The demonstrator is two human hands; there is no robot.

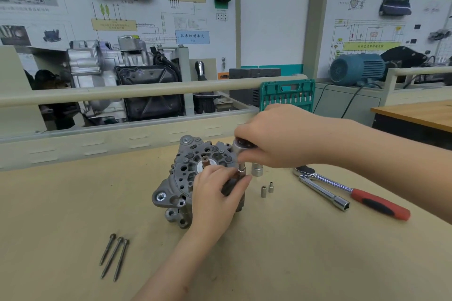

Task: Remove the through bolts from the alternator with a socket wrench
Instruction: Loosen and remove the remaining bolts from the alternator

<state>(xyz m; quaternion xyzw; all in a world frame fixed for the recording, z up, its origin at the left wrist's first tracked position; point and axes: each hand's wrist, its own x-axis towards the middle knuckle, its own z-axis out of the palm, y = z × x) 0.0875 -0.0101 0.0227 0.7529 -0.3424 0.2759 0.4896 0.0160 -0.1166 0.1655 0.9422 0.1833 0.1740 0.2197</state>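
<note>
the alternator (186,178) sits mid-table (73,203), end face up. our left hand (215,198) curls round its right side. our right hand (276,137) grips a small ratchet (241,145) whose socket (241,168) stands upright on the alternator's right edge. three bolts (113,255) lie near left; a red-handled ratchet (352,192), a tube wrench (325,193) and loose sockets (257,169) lie right.
</note>
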